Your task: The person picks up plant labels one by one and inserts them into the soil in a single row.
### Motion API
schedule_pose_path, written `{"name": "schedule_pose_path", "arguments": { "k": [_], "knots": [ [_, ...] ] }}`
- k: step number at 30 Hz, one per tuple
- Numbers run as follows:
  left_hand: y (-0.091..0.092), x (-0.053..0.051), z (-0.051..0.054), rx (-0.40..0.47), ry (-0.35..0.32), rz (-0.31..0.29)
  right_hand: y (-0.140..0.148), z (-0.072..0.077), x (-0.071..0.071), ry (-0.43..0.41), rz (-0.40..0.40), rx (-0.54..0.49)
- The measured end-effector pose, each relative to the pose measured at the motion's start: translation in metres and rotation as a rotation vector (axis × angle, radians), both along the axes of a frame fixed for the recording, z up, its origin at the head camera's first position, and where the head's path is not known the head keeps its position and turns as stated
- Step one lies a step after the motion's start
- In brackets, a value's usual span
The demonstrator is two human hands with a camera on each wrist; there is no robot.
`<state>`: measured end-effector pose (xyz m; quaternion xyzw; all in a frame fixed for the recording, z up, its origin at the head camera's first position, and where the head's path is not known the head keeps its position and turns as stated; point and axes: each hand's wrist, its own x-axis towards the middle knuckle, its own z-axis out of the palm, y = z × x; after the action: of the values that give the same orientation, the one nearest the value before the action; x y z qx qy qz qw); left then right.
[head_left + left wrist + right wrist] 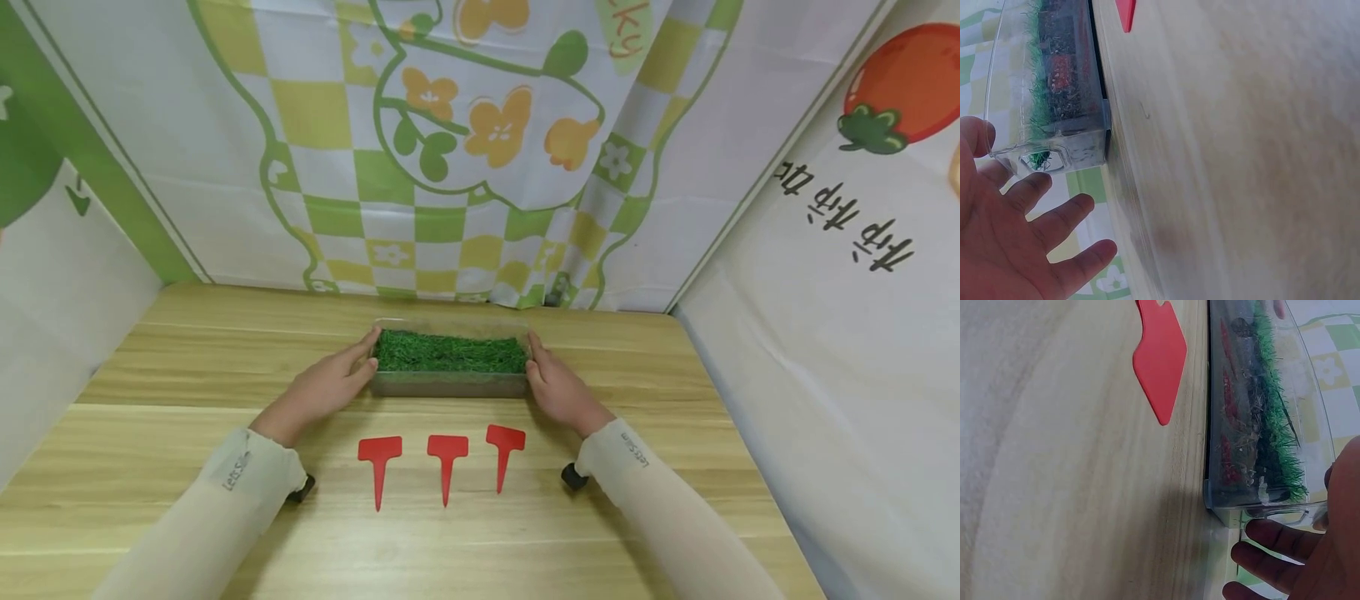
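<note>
A clear plastic box (448, 385) with green artificial grass (450, 353) in it stands near the back of the table. At its left end, my left hand (322, 385) touches the corner with thumb and fingertips; in the left wrist view the other fingers spread out straight. Against the opposite end rests my right hand (564, 385), its lower fingers extended beside the end wall (1272, 519). Through the side wall, dark and red material (1060, 72) shows under the grass. Three red T-shaped plant labels lie in front: left (380, 458), middle (447, 457) and right (504, 446), points toward me.
The wooden table (480, 550) meets a cloth backdrop (457, 225) with green and yellow checks close behind the box. White printed walls stand at the left (67, 317) and right (840, 358). A small black object (574, 477) sits at the right cuff.
</note>
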<state>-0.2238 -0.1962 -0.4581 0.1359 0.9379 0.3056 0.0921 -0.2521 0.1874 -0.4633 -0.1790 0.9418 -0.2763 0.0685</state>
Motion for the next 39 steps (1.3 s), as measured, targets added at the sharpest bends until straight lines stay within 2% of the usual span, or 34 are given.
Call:
{"name": "schedule_pose_path", "arguments": {
  "k": [16,24,34,39],
  "knots": [
    [-0.001,0.008,0.003,0.01,0.011,0.0,-0.001,0.0,0.009,0.004,-0.003,-0.035],
    [0.0,0.011,0.002,-0.001,0.005,0.015,0.0,-0.005,0.009,0.025,-0.003,-0.026],
    [0.0,0.014,0.0,0.009,0.013,0.009,-0.001,-0.004,0.015,0.02,-0.013,-0.036],
    [0.0,0.017,-0.001,-0.015,0.024,0.008,-0.001,-0.004,0.017,0.018,-0.009,-0.037]
  ]
}}
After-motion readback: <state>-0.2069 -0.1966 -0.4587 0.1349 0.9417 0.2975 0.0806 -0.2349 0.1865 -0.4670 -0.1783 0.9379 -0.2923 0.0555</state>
